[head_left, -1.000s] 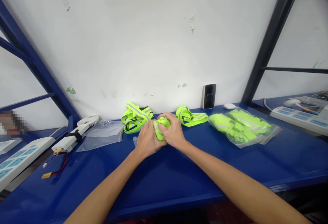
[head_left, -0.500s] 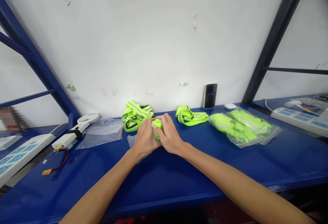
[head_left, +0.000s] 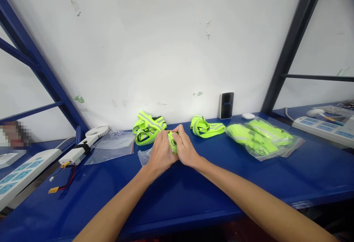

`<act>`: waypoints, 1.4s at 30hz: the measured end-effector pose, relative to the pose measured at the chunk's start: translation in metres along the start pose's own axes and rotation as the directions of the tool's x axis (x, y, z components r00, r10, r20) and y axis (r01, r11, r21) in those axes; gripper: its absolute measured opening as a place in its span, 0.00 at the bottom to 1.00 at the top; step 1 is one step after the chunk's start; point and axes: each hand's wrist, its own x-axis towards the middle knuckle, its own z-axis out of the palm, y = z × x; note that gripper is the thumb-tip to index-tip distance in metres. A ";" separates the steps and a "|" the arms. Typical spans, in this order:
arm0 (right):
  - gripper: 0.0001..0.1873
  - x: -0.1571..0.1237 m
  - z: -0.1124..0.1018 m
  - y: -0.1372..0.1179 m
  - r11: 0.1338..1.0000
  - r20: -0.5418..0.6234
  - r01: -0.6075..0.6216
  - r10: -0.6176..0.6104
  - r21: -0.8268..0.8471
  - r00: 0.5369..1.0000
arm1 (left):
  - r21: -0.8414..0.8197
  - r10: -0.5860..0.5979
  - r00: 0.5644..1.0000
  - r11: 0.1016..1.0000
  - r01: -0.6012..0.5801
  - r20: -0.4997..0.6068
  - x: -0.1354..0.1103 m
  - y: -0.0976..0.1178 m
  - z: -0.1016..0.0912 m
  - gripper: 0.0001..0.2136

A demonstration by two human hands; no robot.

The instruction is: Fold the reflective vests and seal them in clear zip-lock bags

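Note:
My left hand (head_left: 160, 152) and my right hand (head_left: 186, 147) are closed together around a bunched neon-yellow reflective strap (head_left: 172, 143), most of it hidden between the palms. Beneath my left hand a clear plastic bag (head_left: 144, 157) sticks out on the blue table (head_left: 210, 190). Just behind that hand lies a loose heap of reflective straps (head_left: 148, 127) with grey stripes. A second reflective strap bundle (head_left: 206, 127) rests behind and to the right of my right hand.
At right are bagged reflective straps (head_left: 260, 137). Flat clear bags (head_left: 113, 144) lie at left, beside a white fan (head_left: 96, 131) and a wired battery lead (head_left: 66, 179). A small clock-like device (head_left: 226, 105) and a white case (head_left: 248, 116) stand near the wall. Power strips (head_left: 24, 172) flank the table.
My hands have pressed closer around the strap, so less of it shows. The whole view has shifted slightly; the things on the table lie as before.

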 end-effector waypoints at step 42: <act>0.19 0.005 -0.003 0.001 0.603 0.718 -0.658 0.193 0.451 0.669 | -0.164 0.107 0.877 0.986 -0.033 0.468 0.031 0.002 -0.059 0.25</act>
